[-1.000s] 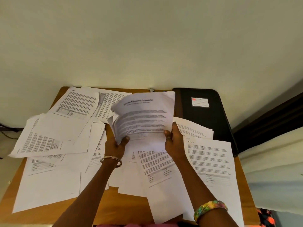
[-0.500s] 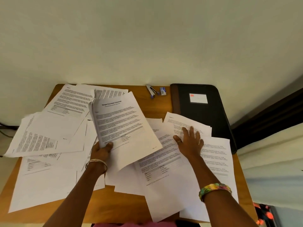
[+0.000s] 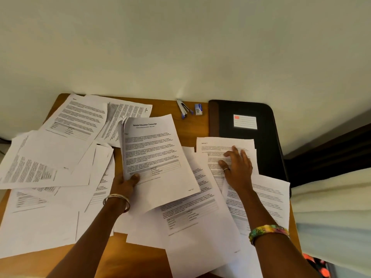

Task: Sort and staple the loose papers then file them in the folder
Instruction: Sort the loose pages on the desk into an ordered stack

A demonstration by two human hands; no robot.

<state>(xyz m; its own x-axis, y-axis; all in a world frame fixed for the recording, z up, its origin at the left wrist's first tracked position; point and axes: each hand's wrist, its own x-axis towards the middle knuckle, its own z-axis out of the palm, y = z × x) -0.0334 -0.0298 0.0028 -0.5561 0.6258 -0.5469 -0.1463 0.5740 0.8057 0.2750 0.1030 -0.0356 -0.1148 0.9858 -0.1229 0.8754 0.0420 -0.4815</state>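
- loose papers (image 3: pixel 48 163) cover most of the wooden table (image 3: pixel 140 257), several hanging past its left and near edges; bare wood shows only at the front and by the stapler (image 3: pixel 183 110) at the wall.
- the left hand (image 3: pixel 125 184) pinches a small stack of sheets (image 3: pixel 154 157) by its bottom edge, long axis running away from the person, title end far.
- the right hand (image 3: pixel 237 169) lies flat with fingers spread on a sheet (image 3: pixel 224 145).
- that sheet's far right corner overlaps the black folder (image 3: pixel 261 141), which lies closed at the table's right edge.
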